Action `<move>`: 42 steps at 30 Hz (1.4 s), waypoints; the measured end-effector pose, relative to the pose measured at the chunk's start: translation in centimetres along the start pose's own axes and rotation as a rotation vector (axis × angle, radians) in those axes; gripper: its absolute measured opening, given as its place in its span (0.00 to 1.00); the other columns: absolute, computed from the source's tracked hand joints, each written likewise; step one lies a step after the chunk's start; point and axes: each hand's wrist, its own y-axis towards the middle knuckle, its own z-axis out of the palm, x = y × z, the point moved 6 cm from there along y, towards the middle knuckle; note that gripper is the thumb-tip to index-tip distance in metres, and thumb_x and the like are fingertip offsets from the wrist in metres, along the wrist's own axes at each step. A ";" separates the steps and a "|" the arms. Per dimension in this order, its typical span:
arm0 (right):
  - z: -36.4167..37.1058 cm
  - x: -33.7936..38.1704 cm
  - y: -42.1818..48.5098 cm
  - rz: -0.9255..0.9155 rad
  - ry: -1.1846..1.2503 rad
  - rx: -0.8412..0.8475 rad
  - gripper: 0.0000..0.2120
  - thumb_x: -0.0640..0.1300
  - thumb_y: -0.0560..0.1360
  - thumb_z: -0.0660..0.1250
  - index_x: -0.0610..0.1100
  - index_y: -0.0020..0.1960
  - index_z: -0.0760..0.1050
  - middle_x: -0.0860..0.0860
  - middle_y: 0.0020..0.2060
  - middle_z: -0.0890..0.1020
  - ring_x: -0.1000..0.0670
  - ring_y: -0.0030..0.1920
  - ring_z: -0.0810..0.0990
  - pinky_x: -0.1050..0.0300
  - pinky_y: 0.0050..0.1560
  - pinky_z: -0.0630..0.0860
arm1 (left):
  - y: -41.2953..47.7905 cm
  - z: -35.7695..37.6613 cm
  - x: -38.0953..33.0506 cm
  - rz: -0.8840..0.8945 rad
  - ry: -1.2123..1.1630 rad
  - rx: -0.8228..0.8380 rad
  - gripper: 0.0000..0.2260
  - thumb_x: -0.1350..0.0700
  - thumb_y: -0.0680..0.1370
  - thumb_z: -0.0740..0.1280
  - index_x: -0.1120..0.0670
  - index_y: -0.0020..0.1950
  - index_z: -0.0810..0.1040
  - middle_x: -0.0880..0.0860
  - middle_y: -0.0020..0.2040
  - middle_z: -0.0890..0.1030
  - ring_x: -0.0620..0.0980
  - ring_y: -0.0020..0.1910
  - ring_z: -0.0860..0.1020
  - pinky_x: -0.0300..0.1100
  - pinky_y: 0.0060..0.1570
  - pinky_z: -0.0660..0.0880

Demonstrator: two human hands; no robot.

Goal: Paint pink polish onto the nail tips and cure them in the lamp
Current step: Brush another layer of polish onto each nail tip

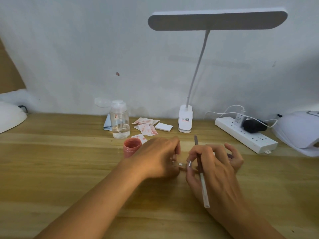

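Centrally, left hand [160, 157] pinches small glossy nail tip [180, 164], mostly hidden. Right hand [217, 168] grips slender brush [204, 188], white shaft, dark top; bristles indiscernible. Round pink polish pot [132, 147] at left hand's 10 o'clock on woodgrain table [69, 161]. Domed white lamp [296, 131] at 3 o'clock, cut off.

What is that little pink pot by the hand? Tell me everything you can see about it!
The pink pot is small and round, looks like plastic, and stands upright with no lid on the wooden table. Its inside looks pinkish-red. It sits just left of the left hand; I cannot tell if they touch. A clear bottle stands behind it.
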 end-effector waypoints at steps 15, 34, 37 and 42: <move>0.0 -0.8 -0.1 0.095 0.048 -0.054 0.25 0.41 0.64 0.78 0.54 0.52 0.68 0.67 0.39 0.72 0.57 0.51 0.76 0.43 0.62 0.60 | -0.3 -0.1 -1.0 0.114 0.150 -0.342 0.16 0.57 0.74 0.66 0.44 0.60 0.69 0.43 0.59 0.73 0.44 0.59 0.67 0.37 0.56 0.66; -1.1 0.8 0.0 0.128 0.346 -0.026 0.12 0.52 0.78 0.58 0.51 0.55 0.77 0.65 0.46 0.82 0.68 0.56 0.74 0.49 0.61 0.68 | -4.7 0.7 2.6 -0.055 -0.476 -0.253 0.07 0.50 0.74 0.70 0.47 0.41 0.73 0.41 0.40 0.79 0.40 0.35 0.75 0.42 0.39 0.74; -0.7 0.7 0.5 0.267 0.592 0.014 0.17 0.57 0.80 0.52 0.60 0.63 0.75 0.63 0.44 0.82 0.57 0.51 0.79 0.56 0.56 0.71 | -4.9 1.1 2.9 -0.069 -0.451 -0.179 0.07 0.48 0.74 0.68 0.44 0.39 0.71 0.42 0.42 0.79 0.39 0.37 0.74 0.44 0.42 0.76; 0.6 1.9 4.0 0.406 0.840 -0.069 0.04 0.49 0.74 0.65 0.52 0.49 0.73 0.49 0.36 0.81 0.53 0.38 0.80 0.59 0.38 0.75 | -4.6 1.4 2.8 -0.107 -0.441 -0.176 0.06 0.41 0.72 0.62 0.42 0.40 0.72 0.38 0.40 0.78 0.39 0.37 0.74 0.45 0.45 0.76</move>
